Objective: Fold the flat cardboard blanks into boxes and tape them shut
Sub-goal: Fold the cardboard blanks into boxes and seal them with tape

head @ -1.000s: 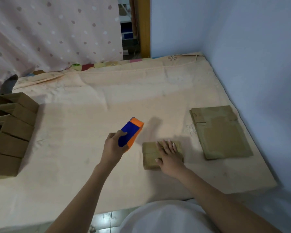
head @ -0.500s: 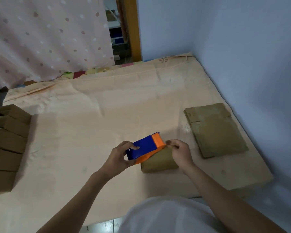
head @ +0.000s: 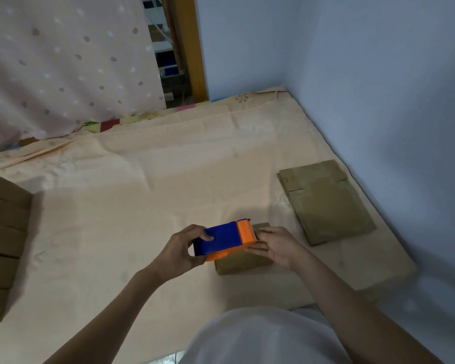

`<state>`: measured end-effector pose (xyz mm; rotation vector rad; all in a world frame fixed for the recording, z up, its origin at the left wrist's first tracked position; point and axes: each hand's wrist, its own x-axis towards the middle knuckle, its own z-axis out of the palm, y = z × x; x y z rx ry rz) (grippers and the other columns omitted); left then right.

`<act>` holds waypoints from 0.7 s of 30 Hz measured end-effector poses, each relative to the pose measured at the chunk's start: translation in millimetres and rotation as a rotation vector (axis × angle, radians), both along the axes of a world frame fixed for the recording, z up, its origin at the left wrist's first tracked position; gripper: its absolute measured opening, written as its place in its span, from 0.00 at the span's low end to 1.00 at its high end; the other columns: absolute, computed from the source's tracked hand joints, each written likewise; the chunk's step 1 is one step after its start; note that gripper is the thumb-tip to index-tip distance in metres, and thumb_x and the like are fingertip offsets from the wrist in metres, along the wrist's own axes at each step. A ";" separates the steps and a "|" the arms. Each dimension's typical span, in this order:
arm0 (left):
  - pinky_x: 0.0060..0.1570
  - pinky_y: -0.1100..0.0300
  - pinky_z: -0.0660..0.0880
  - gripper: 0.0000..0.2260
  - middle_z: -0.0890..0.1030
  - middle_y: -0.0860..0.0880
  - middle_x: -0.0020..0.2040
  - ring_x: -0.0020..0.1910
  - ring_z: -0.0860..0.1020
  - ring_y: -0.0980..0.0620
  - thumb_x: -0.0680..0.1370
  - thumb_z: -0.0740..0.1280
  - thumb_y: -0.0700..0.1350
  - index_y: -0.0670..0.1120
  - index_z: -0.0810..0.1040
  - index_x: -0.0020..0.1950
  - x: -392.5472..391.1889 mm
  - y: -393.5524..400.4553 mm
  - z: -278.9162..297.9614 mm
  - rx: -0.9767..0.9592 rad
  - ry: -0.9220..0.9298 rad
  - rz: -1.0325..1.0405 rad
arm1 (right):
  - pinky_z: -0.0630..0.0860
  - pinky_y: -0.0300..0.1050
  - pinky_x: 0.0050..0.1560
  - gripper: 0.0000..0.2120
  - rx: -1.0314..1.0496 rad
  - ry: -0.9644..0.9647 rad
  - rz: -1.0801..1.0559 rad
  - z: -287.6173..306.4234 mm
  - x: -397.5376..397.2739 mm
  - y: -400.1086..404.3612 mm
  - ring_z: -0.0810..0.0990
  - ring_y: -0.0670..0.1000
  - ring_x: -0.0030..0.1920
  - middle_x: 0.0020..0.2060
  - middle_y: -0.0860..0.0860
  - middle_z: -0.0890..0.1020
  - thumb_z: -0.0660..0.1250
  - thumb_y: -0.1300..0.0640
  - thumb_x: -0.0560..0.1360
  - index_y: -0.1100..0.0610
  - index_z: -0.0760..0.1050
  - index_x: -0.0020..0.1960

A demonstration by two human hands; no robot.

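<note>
At the far left, a row of finished boxes (head: pixel 3 240) is standing on the cloth-covered bed (head: pixel 142 185). Moving to the middle, the left hand (head: pixel 180 252) is gripping the blue and orange tape dispenser (head: pixel 225 239), with fingers curled around its blue body. The dispenser is hanging just above a small folded box (head: pixel 243 262), which is lying on the cloth. The right hand (head: pixel 277 245) is pinching at the orange cutter end, probably taking the loose tape end, but the tape itself is too thin to see. So the taping step seems to be starting. Next, I think the tape must be pulled out and pressed over the box seam. Further right, a pile of flat cardboard blanks (head: pixel 326 203) is waiting near the wall.
</note>
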<state>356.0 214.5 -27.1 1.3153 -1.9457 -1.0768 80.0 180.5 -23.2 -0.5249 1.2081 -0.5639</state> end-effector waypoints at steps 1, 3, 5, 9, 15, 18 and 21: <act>0.52 0.55 0.81 0.23 0.78 0.50 0.59 0.61 0.77 0.51 0.66 0.77 0.30 0.47 0.78 0.56 0.2 -0.7 0.1 -0.005 -0.009 -0.004 | 0.83 0.54 0.55 0.10 -0.002 0.031 -0.018 -0.9 -0.1 -0.2 0.86 0.57 0.52 0.50 0.61 0.86 0.65 0.62 0.82 0.66 0.78 0.59; 0.51 0.56 0.81 0.25 0.77 0.52 0.59 0.60 0.77 0.52 0.66 0.77 0.32 0.50 0.78 0.58 -0.6 -1.9 0.8 -0.015 -0.055 -0.016 | 0.83 0.55 0.53 0.08 -0.018 0.131 -0.023 -3.2 1.0 -0.7 0.87 0.57 0.49 0.49 0.61 0.86 0.66 0.64 0.81 0.66 0.79 0.57; 0.51 0.63 0.79 0.28 0.76 0.55 0.60 0.59 0.76 0.55 0.67 0.77 0.34 0.56 0.78 0.62 -2.4 -3.1 2.8 -0.028 -0.144 -0.046 | 0.84 0.55 0.51 0.05 -0.067 0.279 -0.001 -7.9 2.1 -2.8 0.87 0.56 0.46 0.48 0.61 0.86 0.67 0.66 0.79 0.66 0.80 0.54; 0.51 0.74 0.71 0.28 0.76 0.54 0.60 0.54 0.75 0.58 0.68 0.77 0.38 0.60 0.80 0.65 -7.7 -4.9 7.1 -0.084 -0.298 -0.110 | 0.83 0.42 0.38 0.06 -0.173 0.507 0.031 -8.1 3.4 -7.2 0.86 0.53 0.42 0.45 0.59 0.85 0.70 0.66 0.77 0.65 0.82 0.53; 0.43 0.73 0.72 0.27 0.79 0.51 0.53 0.47 0.77 0.53 0.64 0.80 0.40 0.56 0.83 0.61 -10.8 -12.6 17.6 -0.106 -0.302 -0.154 | 0.85 0.48 0.44 0.05 -0.126 0.549 0.007 -3.4 -0.9 -10.2 0.87 0.58 0.40 0.39 0.58 0.85 0.72 0.66 0.76 0.61 0.79 0.41; 0.44 0.70 0.75 0.27 0.79 0.51 0.53 0.48 0.77 0.55 0.64 0.80 0.40 0.56 0.82 0.61 -12.0 -13.6 20.9 -0.088 -0.285 -0.160 | 0.85 0.48 0.43 0.05 -0.126 0.576 0.011 -6.8 -3.0 -11.1 0.87 0.57 0.39 0.39 0.59 0.85 0.72 0.65 0.76 0.61 0.79 0.41; 0.44 0.72 0.74 0.27 0.79 0.52 0.53 0.48 0.77 0.56 0.65 0.81 0.40 0.57 0.82 0.61 -12.8 -14.5 22.8 -0.067 -0.300 -0.168 | 0.84 0.48 0.42 0.04 -0.132 0.630 0.032 -11.4 -6.6 -9.5 0.87 0.55 0.36 0.38 0.58 0.86 0.72 0.64 0.75 0.63 0.81 0.42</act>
